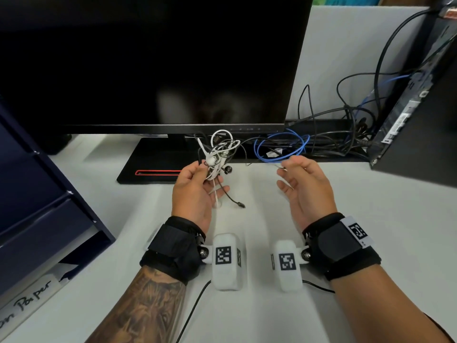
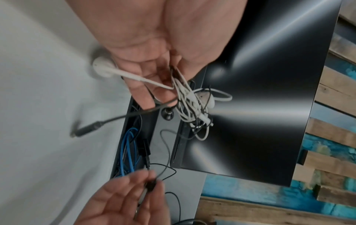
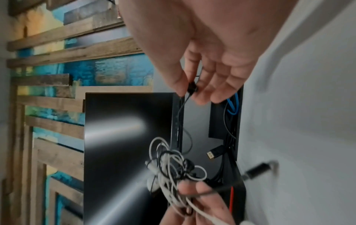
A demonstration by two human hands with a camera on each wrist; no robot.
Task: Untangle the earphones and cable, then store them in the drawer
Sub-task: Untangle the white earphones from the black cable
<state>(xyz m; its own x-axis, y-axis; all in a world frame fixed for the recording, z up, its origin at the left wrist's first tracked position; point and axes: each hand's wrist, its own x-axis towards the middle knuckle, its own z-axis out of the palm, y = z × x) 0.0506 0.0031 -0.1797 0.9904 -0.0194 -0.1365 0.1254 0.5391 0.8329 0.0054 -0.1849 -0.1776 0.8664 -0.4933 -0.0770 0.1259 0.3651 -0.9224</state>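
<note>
Nearest, my left hand (image 1: pixel 195 191) grips the knotted white-and-black tangle (image 1: pixel 218 154); my right hand (image 1: pixel 303 184) pinches a thin black earbud (image 3: pixel 192 88).

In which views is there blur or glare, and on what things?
Head view: mostly sharp, wide-angle bending at the edges; the monitor is dark with a faint reflection. Left wrist view: a bright glare streak on the monitor; the black plug and the right hand are blurred. Right wrist view: glare on the monitor; the left hand and the tangle are soft.
</note>
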